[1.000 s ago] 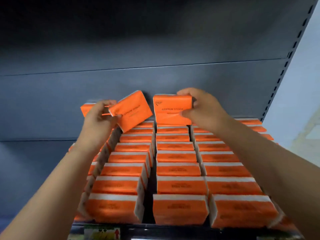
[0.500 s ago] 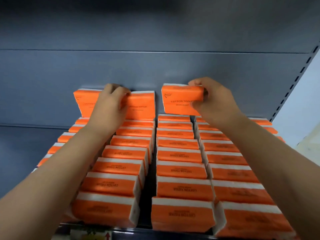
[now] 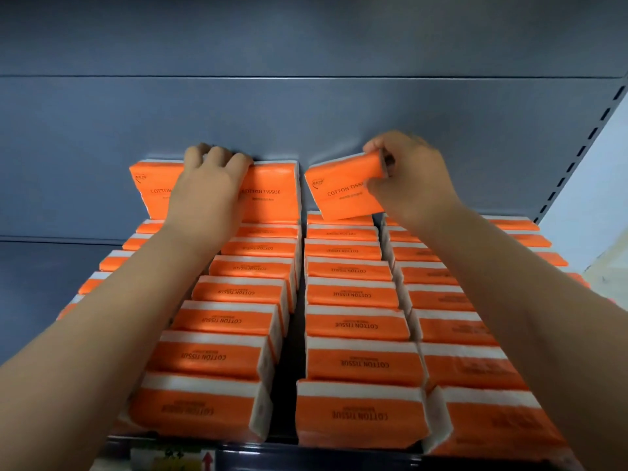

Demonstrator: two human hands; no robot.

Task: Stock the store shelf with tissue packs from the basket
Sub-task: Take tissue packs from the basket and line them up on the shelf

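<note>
Two bare hands are reaching to the back of a store shelf (image 3: 323, 453) that is carrying rows of orange tissue packs (image 3: 353, 324) lying flat. The left hand (image 3: 207, 195) is resting on the upright packs (image 3: 272, 195), two standing side by side against the grey back panel (image 3: 306, 113), its fingers curling over their top edges. The right hand (image 3: 411, 185) is holding a tilted pack (image 3: 339, 188) just above the back of the next row, fingers wrapping its upper right end, thumb pressing its front face. A narrow gap is separating it from the upright packs.
</note>
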